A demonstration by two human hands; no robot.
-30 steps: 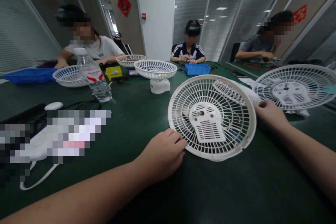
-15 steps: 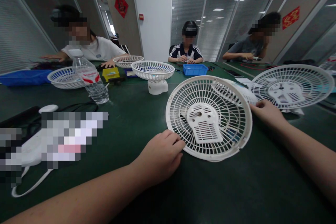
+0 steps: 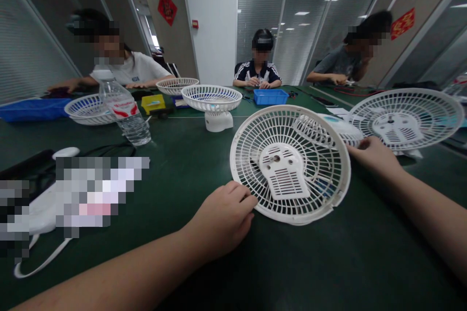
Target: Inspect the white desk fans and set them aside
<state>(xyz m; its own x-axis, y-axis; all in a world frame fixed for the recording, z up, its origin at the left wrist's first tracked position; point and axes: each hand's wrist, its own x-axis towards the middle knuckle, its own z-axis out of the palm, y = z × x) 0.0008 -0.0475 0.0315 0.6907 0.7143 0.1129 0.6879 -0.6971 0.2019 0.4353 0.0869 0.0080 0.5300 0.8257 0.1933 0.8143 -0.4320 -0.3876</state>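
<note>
A round white fan grille (image 3: 251,131) leans toward me at the middle, with a slotted motor cover (image 3: 286,172) at its centre and wires showing through the bars. My left hand (image 3: 228,214) has its fingers curled on the rim at the lower left. Past the right rim, my right hand (image 3: 375,155) is closed against the edge of a white fan base (image 3: 346,129), its fingertips partly hidden. Much of that base lies behind the grille. I cannot tell whether the two are joined.
A second fan grille (image 3: 443,116) stands at right. Beyond are a small fan (image 3: 219,121), a blue bin (image 3: 270,97), a yellow box (image 3: 153,103) and a water bottle (image 3: 127,114). Cables and a white strap (image 3: 40,267) lie at left. Several people sit around the green table (image 3: 175,170).
The fan base behind the grille has shifted to the right and shows more of its top. My left hand and the grille stay in place. At left, a person's hands moved slightly left.
</note>
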